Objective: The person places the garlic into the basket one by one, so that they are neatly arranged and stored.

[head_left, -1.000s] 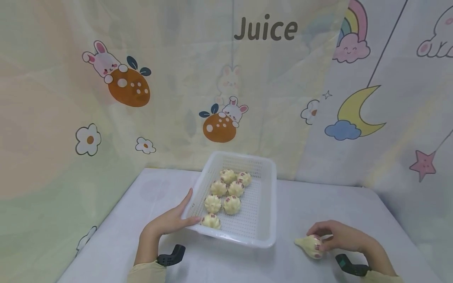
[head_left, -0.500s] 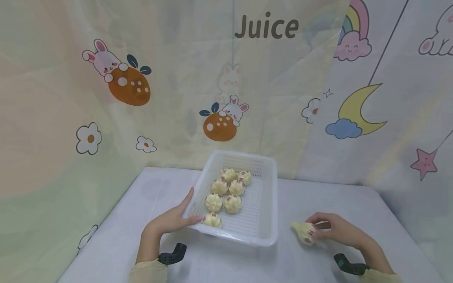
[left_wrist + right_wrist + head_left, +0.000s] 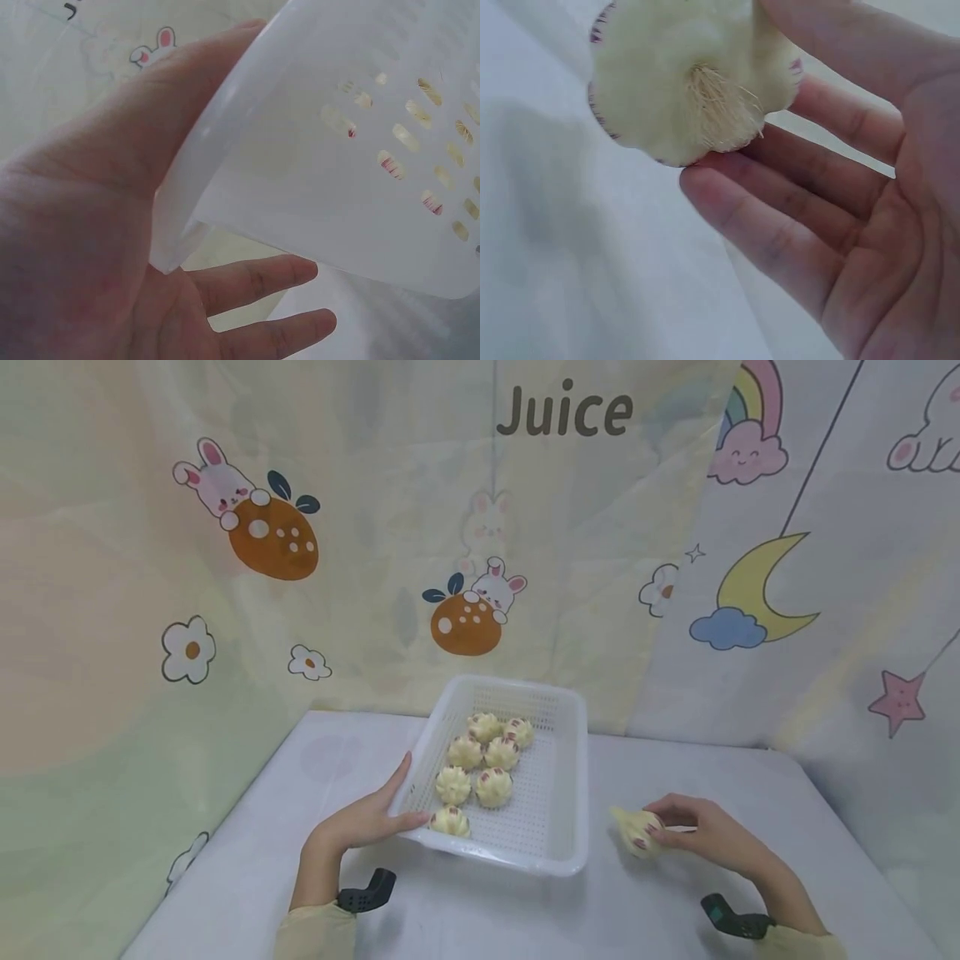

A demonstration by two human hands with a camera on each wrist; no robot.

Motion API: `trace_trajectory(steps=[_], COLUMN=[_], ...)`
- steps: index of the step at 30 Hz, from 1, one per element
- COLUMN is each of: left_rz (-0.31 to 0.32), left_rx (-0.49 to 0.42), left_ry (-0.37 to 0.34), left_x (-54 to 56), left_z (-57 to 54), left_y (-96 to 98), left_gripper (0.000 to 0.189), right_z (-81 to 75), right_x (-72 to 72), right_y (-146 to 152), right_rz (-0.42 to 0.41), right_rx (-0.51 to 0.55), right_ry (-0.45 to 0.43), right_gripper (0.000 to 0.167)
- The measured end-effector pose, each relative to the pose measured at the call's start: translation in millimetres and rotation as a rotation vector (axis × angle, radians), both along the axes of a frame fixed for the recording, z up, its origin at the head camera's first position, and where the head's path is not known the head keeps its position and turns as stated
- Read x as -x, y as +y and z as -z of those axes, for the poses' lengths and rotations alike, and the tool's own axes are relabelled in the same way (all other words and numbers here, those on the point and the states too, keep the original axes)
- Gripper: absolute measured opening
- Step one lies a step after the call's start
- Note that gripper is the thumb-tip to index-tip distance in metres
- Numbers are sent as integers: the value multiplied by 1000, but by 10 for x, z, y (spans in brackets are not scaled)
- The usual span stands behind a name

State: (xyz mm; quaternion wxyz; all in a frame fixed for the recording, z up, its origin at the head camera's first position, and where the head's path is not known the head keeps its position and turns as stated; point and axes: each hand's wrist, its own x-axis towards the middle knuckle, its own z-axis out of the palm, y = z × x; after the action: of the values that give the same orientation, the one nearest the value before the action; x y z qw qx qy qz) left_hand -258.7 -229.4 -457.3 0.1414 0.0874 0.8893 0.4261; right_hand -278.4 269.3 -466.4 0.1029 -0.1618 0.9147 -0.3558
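Observation:
My left hand point(image 3: 358, 820) holds the near left corner of a white plastic basket point(image 3: 517, 862), its thumb at the rim beside the garlic nearest to it. In the left wrist view, two fingers extend under the rim, outside the basket wall point(image 3: 292, 195). Several pale garlic bulbs point(image 3: 493, 787) with purple marks lie in the basket's left half. Right of the basket, my right hand point(image 3: 708, 833) pinches one more garlic bulb point(image 3: 639, 835), stem end pointing left. The right wrist view shows that bulb's root tuft point(image 3: 716, 109) facing the palm, with fingertips along its lower edge.
A table with a white cover point(image 3: 480, 927) carries the basket. Behind it hangs a printed cloth backdrop point(image 3: 375, 527) close to the table's far edge. Each wrist wears a black device, the left one point(image 3: 367, 892) near the basket's front and the right one point(image 3: 735, 918) above the table.
My right hand has carried its garlic bulb up in the view and slightly left, closer to the basket. The left hand keeps its hold on the basket.

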Motion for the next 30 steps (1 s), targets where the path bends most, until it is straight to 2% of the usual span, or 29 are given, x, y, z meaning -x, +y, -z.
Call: trace_trajectory(steps=[7,14,23,30], left_rz=[18,64,24,32], left_rx=[-7,-8,-16,-12], left_ry=[3,24,-3,-2], left_x=[41,67,66,40], left_z=[12,-22,18,25], left_y=[-83,-90,-60,-37], left_gripper=[103,102,104,103], right_z=[-19,-140,-132,-124], right_x=[4,-95,-117,-147], right_y=[-54,-104,-193,-310], right_rz=[6,22,13,49], right_rx=[60,106,232,250], right_ry=[27,81,153,166], right_gripper=[40,50,42,44])
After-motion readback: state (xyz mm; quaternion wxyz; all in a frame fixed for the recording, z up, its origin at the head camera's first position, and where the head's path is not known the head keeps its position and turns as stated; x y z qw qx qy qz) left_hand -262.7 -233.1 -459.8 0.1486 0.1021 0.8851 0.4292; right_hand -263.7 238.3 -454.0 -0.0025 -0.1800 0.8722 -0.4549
